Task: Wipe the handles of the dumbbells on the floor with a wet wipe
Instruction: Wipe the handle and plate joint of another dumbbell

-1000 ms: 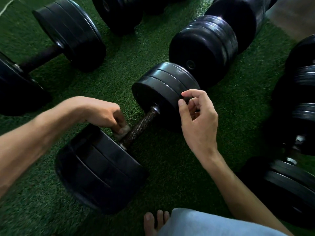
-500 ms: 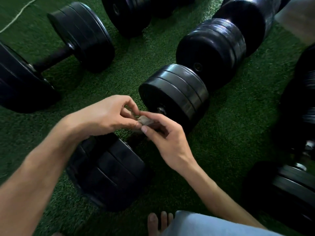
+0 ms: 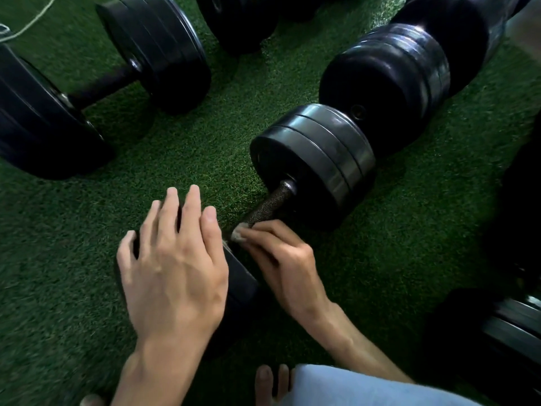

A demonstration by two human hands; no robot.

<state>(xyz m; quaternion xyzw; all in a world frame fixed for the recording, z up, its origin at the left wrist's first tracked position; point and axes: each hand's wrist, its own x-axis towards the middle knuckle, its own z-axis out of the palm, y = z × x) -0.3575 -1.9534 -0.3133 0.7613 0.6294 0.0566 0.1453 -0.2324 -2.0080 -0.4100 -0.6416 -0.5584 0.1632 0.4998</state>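
On the green turf floor [image 3: 181, 159] I count six black dumbbells at least partly in sight. Nearest is the dumbbell [image 3: 313, 159] being worked on, lying from about seven o'clock to one o'clock. Its far weight stack is in full view; its near one is mostly hidden beneath the left hand [image 3: 172, 268]. Between them runs the knurled handle [image 3: 269, 205]. A second dumbbell [image 3: 96, 83] lies at ten o'clock, a third [image 3: 409, 63] at one o'clock touching the first end to end, a fourth [image 3: 243, 22] at twelve, a fifth [image 3: 509, 326] at four, and a dark, blurred sixth [image 3: 524, 200] at three.

That left hand lies flat with fingers spread over the near stack. At its two o'clock, the right hand [image 3: 281, 259] pinches a small crumpled wet wipe [image 3: 237, 234] against the near end of the handle. Bare toes [image 3: 269, 382] and a pale blue trouser leg [image 3: 363, 388] show at six o'clock. A white cord [image 3: 32, 23] trails at eleven.
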